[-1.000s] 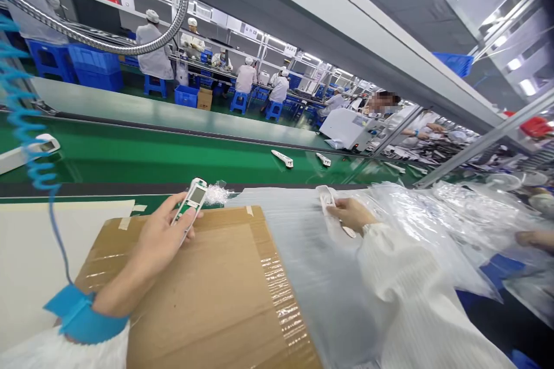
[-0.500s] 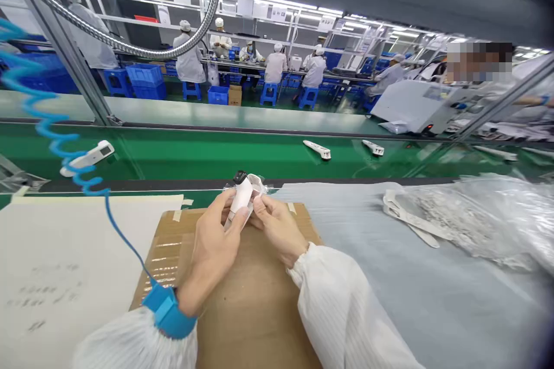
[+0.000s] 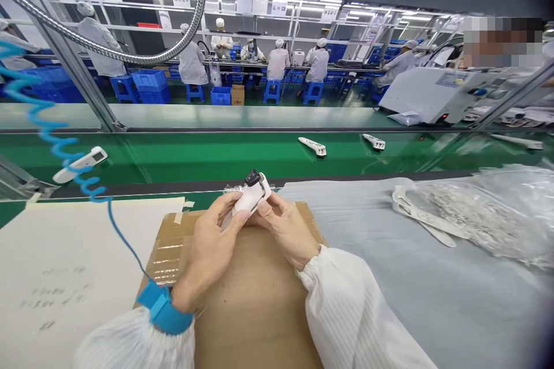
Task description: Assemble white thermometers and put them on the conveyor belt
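Head view: left hand [image 3: 214,236] and right hand [image 3: 289,228] both grasp one white device [image 3: 250,199], black tip up, above the far edge of the cardboard [image 3: 255,305]. Fingers closed on its sides; inner contact hidden. Cardboard spans the gap between forearms, down to the near edge. Its left edge meets the white paper [image 3: 64,253]; past its right edge, grey sheeting [image 3: 459,305] runs to the bench's right side.

Counts: one blue wristband [image 3: 167,308], left wrist. One coiled blue cord [image 3: 43,132], crossing the green surface [image 3: 216,158] near its left end. Four white pieces [image 3: 312,146] on that surface: one left, two right of middle, one near the right end. One clear bag [image 3: 511,207] visible, far right of the sheeting; loose white strips [image 3: 433,228] beside it, overlapping, exact number unclear.
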`<state>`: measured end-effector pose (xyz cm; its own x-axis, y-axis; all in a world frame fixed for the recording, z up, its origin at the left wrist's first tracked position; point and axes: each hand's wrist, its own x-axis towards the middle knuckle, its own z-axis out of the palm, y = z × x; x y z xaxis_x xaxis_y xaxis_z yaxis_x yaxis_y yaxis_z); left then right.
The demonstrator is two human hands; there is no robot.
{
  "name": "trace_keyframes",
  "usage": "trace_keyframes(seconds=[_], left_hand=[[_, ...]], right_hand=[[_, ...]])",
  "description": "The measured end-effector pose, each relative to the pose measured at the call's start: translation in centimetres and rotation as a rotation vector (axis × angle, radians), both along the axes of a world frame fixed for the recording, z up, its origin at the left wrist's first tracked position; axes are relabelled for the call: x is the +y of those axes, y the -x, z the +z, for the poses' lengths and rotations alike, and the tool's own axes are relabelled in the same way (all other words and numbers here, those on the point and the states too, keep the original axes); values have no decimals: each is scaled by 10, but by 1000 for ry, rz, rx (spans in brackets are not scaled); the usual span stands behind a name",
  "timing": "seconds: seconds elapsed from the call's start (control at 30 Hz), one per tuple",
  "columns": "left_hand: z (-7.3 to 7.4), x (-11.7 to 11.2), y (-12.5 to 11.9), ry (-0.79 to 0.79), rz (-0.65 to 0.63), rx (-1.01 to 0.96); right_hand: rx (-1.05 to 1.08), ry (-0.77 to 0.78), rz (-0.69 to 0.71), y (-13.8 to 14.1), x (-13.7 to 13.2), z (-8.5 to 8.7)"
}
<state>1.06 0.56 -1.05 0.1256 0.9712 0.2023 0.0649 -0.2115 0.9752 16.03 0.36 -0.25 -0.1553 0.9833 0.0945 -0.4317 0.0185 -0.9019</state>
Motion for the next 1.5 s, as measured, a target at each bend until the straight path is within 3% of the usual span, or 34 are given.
trace_keyframes(seconds=[0.2,0.37,0.53,0.73,0.83,0.93,1.13,1.4,1.5], left_hand=[[7,-5,0,-20,0,67],[11,-13,-7,-119,-58,244],[1,-10,-7,-297,-125,448],[1,-11,-4,-212,-150,795],[6,-17,-8,-203,-152,784],[12,-21,-11,-180,-165,769],[17,-14,2,-49,-70,862],[22,-28,-15,-250,221,657],[26,-32,-19,-285,215,561]], right_hand=[[-147,-76,-96,-1,1,-8],[-309,-113,-245,2,-2,-11],[26,136,-155,6,-3,5],[180,310,-115,13,-5,10],[133,382,-205,18,-8,9],[167,348,-211,17,-11,13],[315,287,47,10,-13,20],[374,358,12,35,-24,8],[369,295,18,34,-26,7]])
